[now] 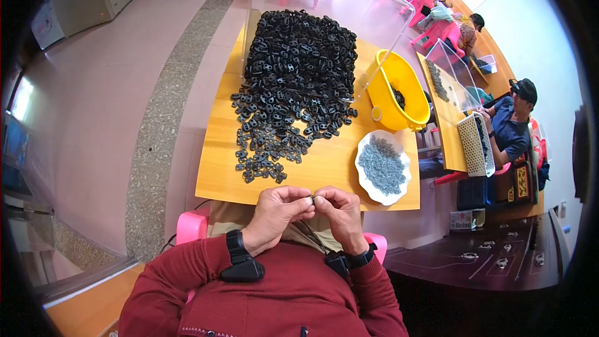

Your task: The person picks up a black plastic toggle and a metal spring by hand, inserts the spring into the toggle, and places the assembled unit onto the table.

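My left hand (274, 215) and my right hand (342, 215) meet just in front of the table's near edge. Thumbs and fingers of both are pinched around one small dark piece (313, 198), mostly hidden between the fingertips. Beyond them, a big heap of black two-holed plastic pieces, like cord locks (299, 56), spreads toward me, thinning into a loose scatter (268, 150). To the right of my hands stands a white scalloped bowl (390, 200) filled with tiny grey pieces (382, 165) that look like springs.
A clear plastic bin (380, 19) lies on its side around the heap on the wooden table (218, 178). A yellow tub (409, 100) holds more black pieces at the right edge. Farther right, a person in dark blue (511, 128) sits at another table (446, 134) beside a perforated basket (477, 150).
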Motion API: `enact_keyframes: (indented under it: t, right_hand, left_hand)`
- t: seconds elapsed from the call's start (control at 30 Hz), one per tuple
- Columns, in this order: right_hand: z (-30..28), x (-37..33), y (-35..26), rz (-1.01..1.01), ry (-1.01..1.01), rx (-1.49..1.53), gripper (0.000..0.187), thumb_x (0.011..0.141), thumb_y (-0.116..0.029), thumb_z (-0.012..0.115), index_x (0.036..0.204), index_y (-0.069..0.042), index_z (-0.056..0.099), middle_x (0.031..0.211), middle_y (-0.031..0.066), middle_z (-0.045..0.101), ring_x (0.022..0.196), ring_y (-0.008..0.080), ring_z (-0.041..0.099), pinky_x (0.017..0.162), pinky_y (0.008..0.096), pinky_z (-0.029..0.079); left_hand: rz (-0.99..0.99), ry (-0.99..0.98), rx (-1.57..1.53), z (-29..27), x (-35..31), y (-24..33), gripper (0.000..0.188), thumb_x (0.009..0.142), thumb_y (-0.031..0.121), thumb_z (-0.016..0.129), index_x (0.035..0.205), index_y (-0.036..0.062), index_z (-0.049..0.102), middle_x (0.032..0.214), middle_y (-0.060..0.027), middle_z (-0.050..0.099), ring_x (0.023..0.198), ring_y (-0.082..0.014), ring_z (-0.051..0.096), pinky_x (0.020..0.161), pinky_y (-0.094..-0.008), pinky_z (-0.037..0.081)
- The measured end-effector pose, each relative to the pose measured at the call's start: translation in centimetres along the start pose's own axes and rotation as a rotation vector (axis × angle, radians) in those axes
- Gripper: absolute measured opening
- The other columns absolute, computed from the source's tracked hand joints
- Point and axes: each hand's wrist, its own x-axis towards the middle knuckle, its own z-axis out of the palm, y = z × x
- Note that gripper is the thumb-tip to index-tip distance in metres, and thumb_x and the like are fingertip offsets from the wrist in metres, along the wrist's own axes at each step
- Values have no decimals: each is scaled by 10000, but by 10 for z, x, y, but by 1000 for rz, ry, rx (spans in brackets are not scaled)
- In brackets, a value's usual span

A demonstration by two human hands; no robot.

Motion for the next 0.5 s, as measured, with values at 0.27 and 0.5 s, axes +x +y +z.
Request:
enact_keyframes:
  t: [0.27,0.5]
  right_hand:
    - [-2,0,6,58,23,84,118,903,-100,628,931,12,654,868,36,660,747,82,608,695,215,514]
    - [-8,2,14,106,10,281,142,927,-104,592,983,21,625,922,74,657,783,115,632,697,233,545]
  left_hand:
    - [11,-25,30,3,2,1,166,884,19,611,1042,-31,597,941,-98,652,809,-142,656,741,-252,571]
    - [-17,-30,-2,5,0,4,189,890,25,608,1069,-28,581,972,-92,646,835,-135,650,761,-244,566]
